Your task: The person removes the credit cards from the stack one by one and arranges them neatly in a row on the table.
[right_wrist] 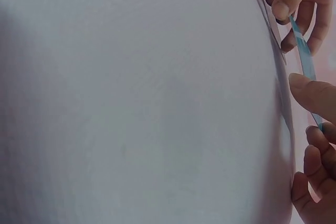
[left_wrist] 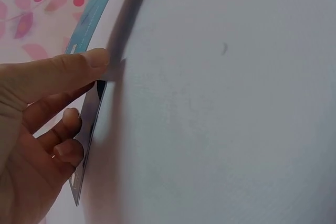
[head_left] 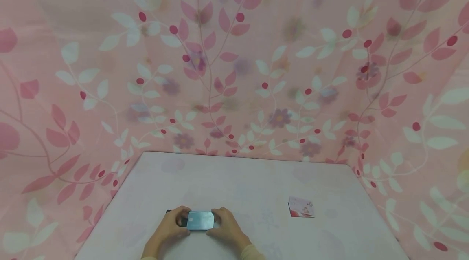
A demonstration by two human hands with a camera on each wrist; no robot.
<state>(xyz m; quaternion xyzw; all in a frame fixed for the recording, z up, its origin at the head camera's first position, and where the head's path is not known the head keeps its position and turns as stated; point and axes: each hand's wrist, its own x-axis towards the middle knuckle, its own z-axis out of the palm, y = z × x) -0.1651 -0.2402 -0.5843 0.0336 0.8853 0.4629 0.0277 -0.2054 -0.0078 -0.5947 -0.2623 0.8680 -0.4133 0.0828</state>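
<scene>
A blue-green plastic card (head_left: 200, 220) with a small chip-like square is held level just over the table. My left hand (head_left: 170, 227) pinches its left end between thumb and fingers. At the opposite end, my right hand (head_left: 229, 229) pinches the card the same way. The left wrist view shows the card (left_wrist: 89, 27) edge-on, past the left thumb. Beneath the left fingers is a thin flat piece with a dark patch (left_wrist: 90, 135), mostly hidden by the hand; its kind is unclear. In the right wrist view the card (right_wrist: 304, 56) spans both hands.
To the right on the white patterned table (head_left: 242, 186) lies a flat pink-and-white card or small booklet (head_left: 302, 207) with a red corner. Pink leaf-patterned curtains (head_left: 227, 68) surround the table's back and sides.
</scene>
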